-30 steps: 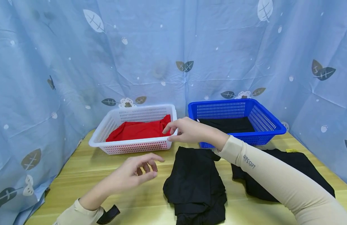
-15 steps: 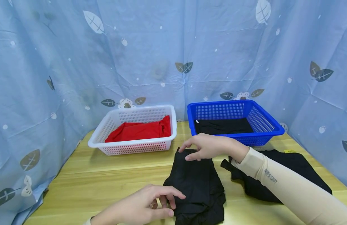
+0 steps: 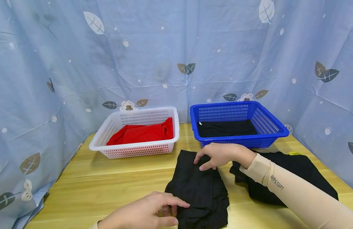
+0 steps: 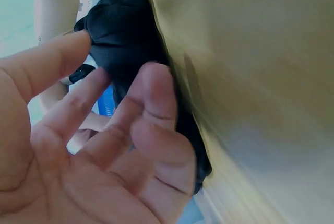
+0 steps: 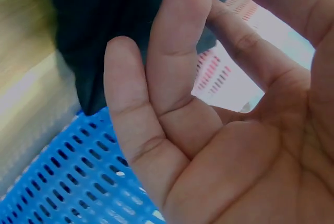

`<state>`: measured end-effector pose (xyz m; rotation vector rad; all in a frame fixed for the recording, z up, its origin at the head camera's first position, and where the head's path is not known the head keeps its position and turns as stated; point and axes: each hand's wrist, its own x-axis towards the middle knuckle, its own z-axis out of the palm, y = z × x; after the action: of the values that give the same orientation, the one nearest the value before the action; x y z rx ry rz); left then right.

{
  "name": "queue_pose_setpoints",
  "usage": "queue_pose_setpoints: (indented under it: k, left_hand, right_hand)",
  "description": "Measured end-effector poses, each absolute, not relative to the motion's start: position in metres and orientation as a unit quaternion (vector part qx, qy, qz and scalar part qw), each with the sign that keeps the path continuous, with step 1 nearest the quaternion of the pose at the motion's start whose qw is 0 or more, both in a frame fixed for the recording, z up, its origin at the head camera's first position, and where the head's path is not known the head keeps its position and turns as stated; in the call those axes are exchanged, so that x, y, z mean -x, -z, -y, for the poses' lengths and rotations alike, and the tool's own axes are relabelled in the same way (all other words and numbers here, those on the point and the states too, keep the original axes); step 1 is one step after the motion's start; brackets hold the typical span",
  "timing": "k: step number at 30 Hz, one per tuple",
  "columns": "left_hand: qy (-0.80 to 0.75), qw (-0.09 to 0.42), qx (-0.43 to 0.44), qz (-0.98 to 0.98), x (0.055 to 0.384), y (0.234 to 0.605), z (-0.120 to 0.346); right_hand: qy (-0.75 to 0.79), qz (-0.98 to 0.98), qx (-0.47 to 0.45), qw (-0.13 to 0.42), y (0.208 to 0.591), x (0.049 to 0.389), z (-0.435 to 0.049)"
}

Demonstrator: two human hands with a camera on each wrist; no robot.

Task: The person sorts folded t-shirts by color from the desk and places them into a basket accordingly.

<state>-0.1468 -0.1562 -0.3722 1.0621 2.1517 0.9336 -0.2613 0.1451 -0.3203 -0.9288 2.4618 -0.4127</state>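
A folded black garment [image 3: 193,187] lies on the wooden table in front of the person, its near end bunched. At its near left edge is my left hand [image 3: 149,210], fingers loosely bent, the index fingertip over the cloth. Over the garment's far right corner hangs my right hand [image 3: 222,155], with thumb and fingers apart. In the left wrist view the left palm [image 4: 78,182] faces the black cloth [image 4: 125,31] with nothing gripped. The right wrist view has the right hand's fingers [image 5: 177,41] relaxed in front of dark cloth [image 5: 104,20].
A white basket [image 3: 136,148] with a red garment [image 3: 145,132] stands at the back left. The blue basket [image 3: 242,139] at the back right has a folded black garment [image 3: 226,128] in it. Another black garment [image 3: 296,175] lies on the right, partly under the right forearm. A patterned curtain [image 3: 153,47] surrounds the table [image 3: 107,184].
Both hands have come to the black garment: the right hand moved back from beside the white basket, the left hand moved nearer and rightward to the garment's edge.
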Motion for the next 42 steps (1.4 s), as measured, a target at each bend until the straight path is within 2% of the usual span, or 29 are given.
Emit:
queue_pose_setpoints:
  k: [4,11,19,28,42]
  left_hand:
    - [-0.289,0.257,-0.376,-0.842,0.145,0.369,0.155]
    - [-0.228,0.188,-0.355,-0.887,0.144,0.361,0.163]
    - [-0.194,0.149,-0.352,-0.903,0.15,0.351,0.177]
    - [-0.156,0.09,-0.303,-0.936,0.154,0.349,0.19]
    - [-0.185,0.098,-0.245,-0.947,0.174,0.352,0.226]
  right_hand:
    - [0.149,-0.898,0.334,0.243,0.325,0.264,-0.147]
    - [0.163,-0.893,0.335,0.252,0.329,0.265,-0.152]
    - [0.187,-0.887,0.332,0.26,0.332,0.26,-0.157]
    - [0.22,-0.871,0.331,0.29,0.335,0.255,-0.162]
    - [0.269,-0.842,0.318,0.343,0.337,0.243,-0.165]
